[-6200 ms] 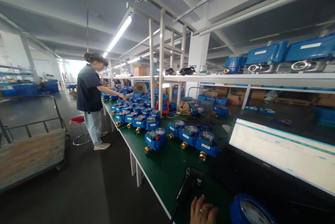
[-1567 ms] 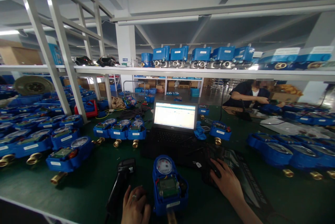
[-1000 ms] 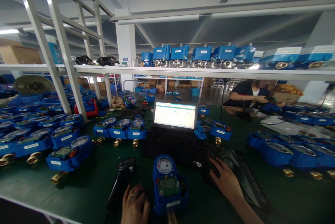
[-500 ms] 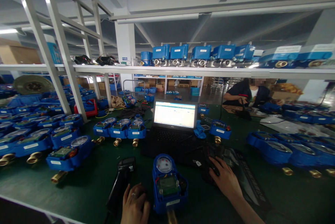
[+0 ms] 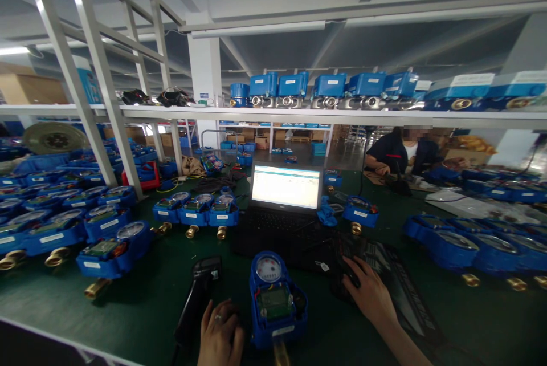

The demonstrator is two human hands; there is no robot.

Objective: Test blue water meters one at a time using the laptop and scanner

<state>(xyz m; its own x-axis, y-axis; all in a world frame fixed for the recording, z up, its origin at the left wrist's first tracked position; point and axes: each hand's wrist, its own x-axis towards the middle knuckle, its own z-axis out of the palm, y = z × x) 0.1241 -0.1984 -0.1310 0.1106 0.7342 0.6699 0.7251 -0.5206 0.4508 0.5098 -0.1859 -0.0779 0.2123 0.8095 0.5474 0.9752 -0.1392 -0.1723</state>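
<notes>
Left hand low at the near edge of the green surface, fingers loosely curled and lying on the dark surface between the black handheld scanner and the blue water meter; a ring on one finger; grip relaxed, closed on nothing, fingertips close to the scanner's handle, contact there not clear enough to tell. Right hand flat with fingers gently spread, resting on a black mouse at the near end of a dark mat; grip around the mouse loose, not pressed together. Blue water meter standing between both hands, round white dial at its far end, small green display below it, a white label on the front face with writing too small to read, a brass fitting at its bottom edge. Behind it an open laptop with a bright white screen; rows of text there, not readable. On the left many more blue meters in rows, each with a white label, unreadable as well. On the overhead shelf a line of blue boxes with metal fittings. Beyond the surface on the right, another person in dark clothing, bent over own work.
</notes>
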